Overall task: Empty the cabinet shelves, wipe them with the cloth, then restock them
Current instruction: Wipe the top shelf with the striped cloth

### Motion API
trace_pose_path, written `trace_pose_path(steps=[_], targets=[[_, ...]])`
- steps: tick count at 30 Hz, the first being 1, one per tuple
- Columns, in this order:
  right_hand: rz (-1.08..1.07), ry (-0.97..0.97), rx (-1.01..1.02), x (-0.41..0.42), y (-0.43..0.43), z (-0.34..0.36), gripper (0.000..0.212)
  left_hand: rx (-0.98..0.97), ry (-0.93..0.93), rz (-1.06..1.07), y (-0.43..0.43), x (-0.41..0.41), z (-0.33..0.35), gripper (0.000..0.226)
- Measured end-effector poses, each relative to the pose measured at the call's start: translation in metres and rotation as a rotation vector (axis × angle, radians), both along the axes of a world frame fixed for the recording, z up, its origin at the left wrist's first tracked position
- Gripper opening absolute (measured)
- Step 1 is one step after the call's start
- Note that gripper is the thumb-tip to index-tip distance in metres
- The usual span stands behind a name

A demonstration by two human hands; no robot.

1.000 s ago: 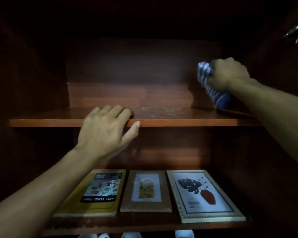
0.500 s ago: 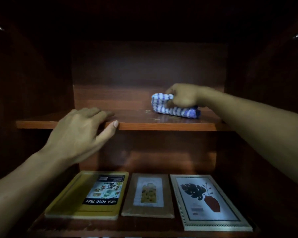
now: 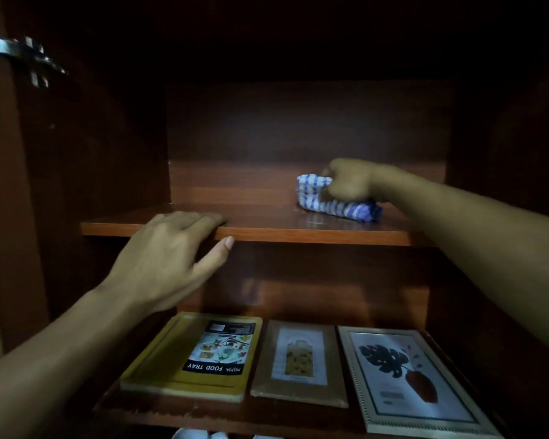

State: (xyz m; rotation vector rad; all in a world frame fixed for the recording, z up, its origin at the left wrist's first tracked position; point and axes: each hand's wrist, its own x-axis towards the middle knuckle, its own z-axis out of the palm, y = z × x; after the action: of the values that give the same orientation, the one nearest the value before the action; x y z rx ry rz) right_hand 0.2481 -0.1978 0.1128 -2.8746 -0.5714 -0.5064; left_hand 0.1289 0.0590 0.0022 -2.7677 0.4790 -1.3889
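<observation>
Head cam: right hand (image 3: 349, 182) grips cloth (image 3: 333, 205) on upper shelf (image 3: 267, 231); left hand (image 3: 168, 258) flat on shelf edge.

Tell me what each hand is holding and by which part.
The right hand grips the bunched striped cloth at its top, on the upper shelf. The left hand holds nothing; its fingers rest on that shelf's front edge.

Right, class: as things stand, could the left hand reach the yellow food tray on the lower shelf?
Probably yes. The left hand rests on the front edge of the upper shelf, holding nothing, and the yellow food tray lies flat on the lower shelf beneath it, with nothing on top.
</observation>
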Motion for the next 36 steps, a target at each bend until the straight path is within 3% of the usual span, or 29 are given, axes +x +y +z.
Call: trace_pose_path(steps=[2,6,10,12,15,19,21,23,25,29,31,34,36], targets=[[0.132,0.060,0.136,-0.013,0.016,-0.004,0.016,-0.001,0.010,0.004,0.000,0.000,0.000,0.058],[0.422,0.418,0.457,-0.052,0.026,0.009,0.013,-0.001,0.030,0.007,0.001,0.002,0.001,0.059],[0.383,0.315,0.598,-0.060,0.001,0.032,0.015,-0.008,0.024,0.008,0.000,0.000,0.000,0.060],[0.227,0.137,0.452,-0.050,-0.016,0.034,0.012,-0.008,0.019,0.017,-0.002,0.000,0.000,0.060],[-0.016,-0.121,-0.013,-0.041,-0.030,0.026,0.006,-0.005,0.013,0.019,-0.004,0.000,0.000,0.059],[0.008,-0.086,-0.121,-0.044,-0.021,0.004,0.009,-0.027,0.008,-0.001,-0.004,0.001,0.001,0.058],[0.154,0.023,0.050,-0.055,-0.009,-0.003,0.010,-0.034,-0.001,-0.032,-0.007,0.002,0.001,0.057],[0.323,0.268,0.312,-0.071,0.001,-0.003,0.006,-0.033,-0.014,-0.054,-0.013,0.004,0.000,0.056],[0.404,0.438,0.443,-0.083,0.001,0.006,0.007,-0.032,-0.016,-0.063,-0.019,0.007,0.000,0.056],[0.262,0.325,0.547,-0.077,-0.027,0.028,0.011,-0.050,-0.029,-0.067,-0.023,0.009,-0.003,0.056],[0.114,0.162,0.421,-0.066,-0.051,0.037,0.009,-0.053,-0.032,-0.061,-0.023,0.009,-0.004,0.055],[-0.214,-0.126,-0.148,-0.049,-0.087,0.045,0.013,-0.045,-0.026,-0.071,-0.024,0.009,0.000,0.055],[-0.443,-0.111,-0.404,-0.046,-0.101,0.038,0.025,-0.033,-0.012,-0.078,-0.027,0.009,0.002,0.056]])
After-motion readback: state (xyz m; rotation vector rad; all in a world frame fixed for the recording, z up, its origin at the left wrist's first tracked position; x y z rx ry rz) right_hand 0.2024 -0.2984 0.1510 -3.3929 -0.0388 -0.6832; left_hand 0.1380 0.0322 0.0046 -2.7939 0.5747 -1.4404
